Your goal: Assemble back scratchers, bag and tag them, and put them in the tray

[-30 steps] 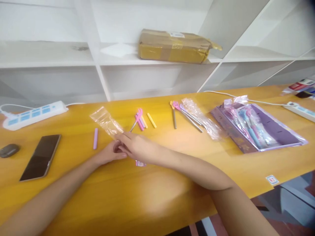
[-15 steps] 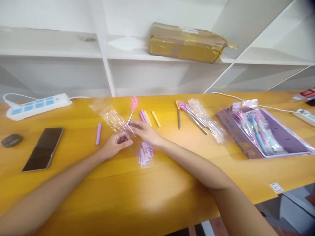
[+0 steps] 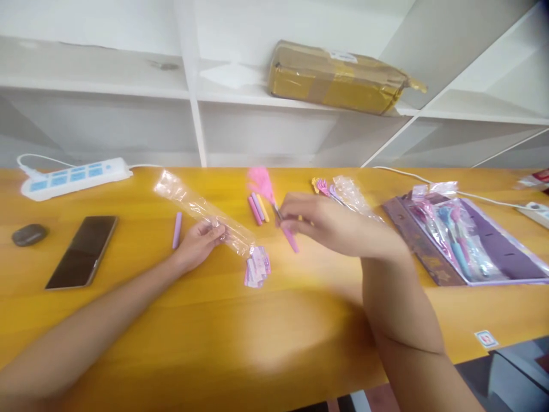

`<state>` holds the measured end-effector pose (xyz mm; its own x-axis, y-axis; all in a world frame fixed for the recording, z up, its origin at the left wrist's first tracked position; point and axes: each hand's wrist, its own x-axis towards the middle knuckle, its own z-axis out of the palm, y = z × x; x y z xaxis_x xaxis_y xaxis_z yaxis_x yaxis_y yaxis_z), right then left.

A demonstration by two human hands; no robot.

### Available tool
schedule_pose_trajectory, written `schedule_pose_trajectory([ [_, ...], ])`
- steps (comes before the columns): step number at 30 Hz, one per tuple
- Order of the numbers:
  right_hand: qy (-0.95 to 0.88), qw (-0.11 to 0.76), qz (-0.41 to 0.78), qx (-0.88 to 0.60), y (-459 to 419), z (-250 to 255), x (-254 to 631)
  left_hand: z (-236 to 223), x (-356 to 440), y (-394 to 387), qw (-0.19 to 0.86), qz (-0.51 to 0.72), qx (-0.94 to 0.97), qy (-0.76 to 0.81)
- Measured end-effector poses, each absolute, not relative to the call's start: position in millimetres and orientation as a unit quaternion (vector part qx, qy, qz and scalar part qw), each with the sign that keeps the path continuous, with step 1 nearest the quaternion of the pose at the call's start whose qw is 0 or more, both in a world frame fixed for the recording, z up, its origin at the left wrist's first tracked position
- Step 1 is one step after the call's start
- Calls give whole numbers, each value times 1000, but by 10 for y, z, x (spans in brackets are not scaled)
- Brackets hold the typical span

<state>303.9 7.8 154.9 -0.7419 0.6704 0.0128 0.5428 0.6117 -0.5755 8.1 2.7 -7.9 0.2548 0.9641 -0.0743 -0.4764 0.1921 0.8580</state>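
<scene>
My left hand (image 3: 201, 245) is closed on a long clear plastic bag (image 3: 184, 194), which slants across the table. Between the fingers of my right hand (image 3: 319, 220) is a pink back scratcher (image 3: 261, 183), pinched by its metal rod; its claw-like head is blurred, and its pink handle points down toward me. Just past the bag's lower end lie small printed cards (image 3: 257, 267). Pink, purple and yellow handle tubes (image 3: 256, 209) sit behind, and one purple tube (image 3: 176, 230) rests beside my left hand. Partly covered by my right hand are more back scratchers (image 3: 325, 187).
Another clear bag (image 3: 354, 194) lies at the back. On the right is a purple box (image 3: 501, 246) holding bagged back scratchers. A phone (image 3: 81, 252), a dark case (image 3: 29, 234) and a power strip (image 3: 77, 178) are on the left. A taped carton (image 3: 337, 77) stands on the shelf.
My right hand has moved right, carrying the pink back scratcher away from the plastic bag. The bag stays in my left hand, now stretched out flatter. The view has shifted slightly.
</scene>
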Motion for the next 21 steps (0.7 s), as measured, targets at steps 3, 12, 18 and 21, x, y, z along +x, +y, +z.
schedule_pose_trajectory([
  [3, -907, -27, 258, -332, -107, 1609, 3076, -55, 69, 37, 702, 524, 360, 322],
  [12, -882, -160, 199, -396, -121, 1392, 2949, -49, -33, 145, 734, 543, 255, 320],
  [18, -895, -162, 190, -370, -110, 1327, 2926, -84, -51, 144, 746, 525, 267, 310],
  [21, -916, -154, 170, -329, -102, 1239, 2889, -93, -36, 119, 750, 508, 297, 302],
])
